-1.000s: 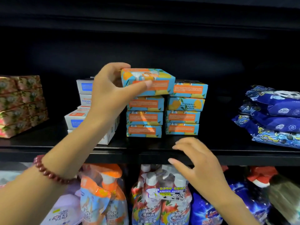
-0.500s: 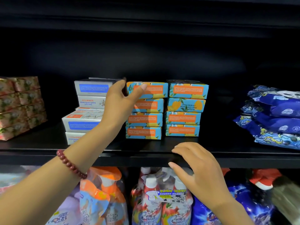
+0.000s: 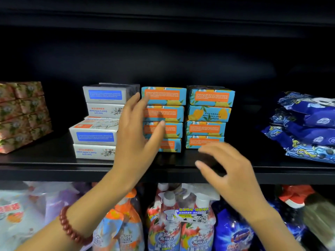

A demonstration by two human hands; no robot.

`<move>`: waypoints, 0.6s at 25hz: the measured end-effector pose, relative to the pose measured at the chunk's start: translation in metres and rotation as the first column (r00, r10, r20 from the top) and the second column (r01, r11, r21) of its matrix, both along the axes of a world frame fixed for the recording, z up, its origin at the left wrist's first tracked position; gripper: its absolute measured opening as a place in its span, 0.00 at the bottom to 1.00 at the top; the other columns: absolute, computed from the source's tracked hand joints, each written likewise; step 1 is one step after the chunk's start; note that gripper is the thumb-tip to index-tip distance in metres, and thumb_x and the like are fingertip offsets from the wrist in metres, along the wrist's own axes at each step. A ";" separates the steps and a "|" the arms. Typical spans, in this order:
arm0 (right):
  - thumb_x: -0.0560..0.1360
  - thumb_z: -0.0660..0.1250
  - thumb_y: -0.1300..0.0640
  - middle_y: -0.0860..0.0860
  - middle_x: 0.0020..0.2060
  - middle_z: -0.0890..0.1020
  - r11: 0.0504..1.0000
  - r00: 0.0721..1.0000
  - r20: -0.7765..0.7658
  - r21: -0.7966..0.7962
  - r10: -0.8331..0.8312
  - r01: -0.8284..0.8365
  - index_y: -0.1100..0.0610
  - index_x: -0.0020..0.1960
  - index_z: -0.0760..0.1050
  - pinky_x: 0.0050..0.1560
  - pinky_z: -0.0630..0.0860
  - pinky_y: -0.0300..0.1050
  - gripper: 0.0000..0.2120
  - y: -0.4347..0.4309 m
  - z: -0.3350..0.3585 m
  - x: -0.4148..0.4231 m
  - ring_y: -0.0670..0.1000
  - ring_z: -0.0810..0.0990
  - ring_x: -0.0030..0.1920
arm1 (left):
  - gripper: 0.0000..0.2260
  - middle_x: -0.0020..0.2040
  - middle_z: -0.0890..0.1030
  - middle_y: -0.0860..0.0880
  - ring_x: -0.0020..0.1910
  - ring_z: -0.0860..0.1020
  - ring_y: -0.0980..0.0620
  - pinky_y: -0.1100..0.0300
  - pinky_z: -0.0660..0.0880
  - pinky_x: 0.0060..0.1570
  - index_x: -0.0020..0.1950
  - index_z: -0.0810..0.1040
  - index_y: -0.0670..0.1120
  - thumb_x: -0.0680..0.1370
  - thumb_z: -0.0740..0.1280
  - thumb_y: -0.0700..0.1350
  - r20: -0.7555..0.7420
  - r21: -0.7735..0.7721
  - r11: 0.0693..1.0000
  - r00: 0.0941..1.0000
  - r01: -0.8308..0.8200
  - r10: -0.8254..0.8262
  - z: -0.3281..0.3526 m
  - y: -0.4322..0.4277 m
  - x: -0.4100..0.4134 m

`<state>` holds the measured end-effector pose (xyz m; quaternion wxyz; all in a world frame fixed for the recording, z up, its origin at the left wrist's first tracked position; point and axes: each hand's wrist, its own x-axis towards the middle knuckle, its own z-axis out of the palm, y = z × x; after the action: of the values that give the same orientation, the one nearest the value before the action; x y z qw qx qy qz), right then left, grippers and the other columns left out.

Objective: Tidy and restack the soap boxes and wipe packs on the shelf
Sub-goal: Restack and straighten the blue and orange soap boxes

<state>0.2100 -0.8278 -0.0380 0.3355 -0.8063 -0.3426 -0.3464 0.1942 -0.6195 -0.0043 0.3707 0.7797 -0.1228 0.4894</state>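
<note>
Left hand (image 3: 136,140) spread wide, empty, before left blue-orange soap stack (image 3: 163,96). Right hand (image 3: 232,176) spread, empty, over shelf (image 3: 54,167) edge. Wipe packs (image 3: 308,127) right.

Left grip (image 3: 134,136) raised — fingers spread; right grip (image 3: 231,175) likewise.

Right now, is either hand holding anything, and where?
Nothing is held. The left hand is open before the left orange-blue soap stack; the right hand hovers open over the shelf.

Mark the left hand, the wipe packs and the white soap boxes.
left hand (image 3: 137,134): head view, back of the hand.
wipe packs (image 3: 311,136): head view, front of a middle pack.
white soap boxes (image 3: 95,136): head view, blue label of a lower box.
</note>
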 end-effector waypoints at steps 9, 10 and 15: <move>0.72 0.70 0.49 0.57 0.65 0.69 0.897 0.915 0.159 -0.196 -0.371 0.397 0.60 0.70 0.64 0.67 0.64 0.52 0.32 0.008 0.089 0.064 0.55 0.64 0.67 | 0.15 0.40 0.82 0.56 0.41 0.80 0.53 0.58 0.75 0.32 0.43 0.82 0.50 0.76 0.58 0.54 -0.106 0.520 0.837 0.960 -0.168 0.258 -0.043 -0.008 -0.014; 0.72 0.69 0.46 0.56 0.63 0.70 0.881 0.910 0.153 -0.231 -0.386 0.413 0.59 0.70 0.64 0.66 0.64 0.52 0.32 0.008 0.090 0.068 0.55 0.64 0.66 | 0.15 0.40 0.82 0.56 0.41 0.80 0.53 0.59 0.74 0.31 0.42 0.82 0.50 0.76 0.58 0.54 -0.110 0.531 0.831 0.959 -0.167 0.263 -0.043 -0.008 -0.014; 0.68 0.74 0.52 0.56 0.55 0.73 0.934 0.929 0.194 -0.106 -0.317 0.341 0.59 0.62 0.70 0.57 0.68 0.50 0.27 0.012 0.085 0.068 0.55 0.67 0.59 | 0.15 0.39 0.80 0.55 0.39 0.79 0.52 0.59 0.72 0.29 0.42 0.80 0.50 0.77 0.57 0.54 -0.098 0.553 0.815 0.958 -0.174 0.271 -0.042 -0.007 -0.016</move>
<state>0.2777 -0.8159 0.0472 0.1850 -0.8403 -0.2534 -0.4421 0.1777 -0.6267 -0.0459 0.0861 0.9004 -0.1305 0.4059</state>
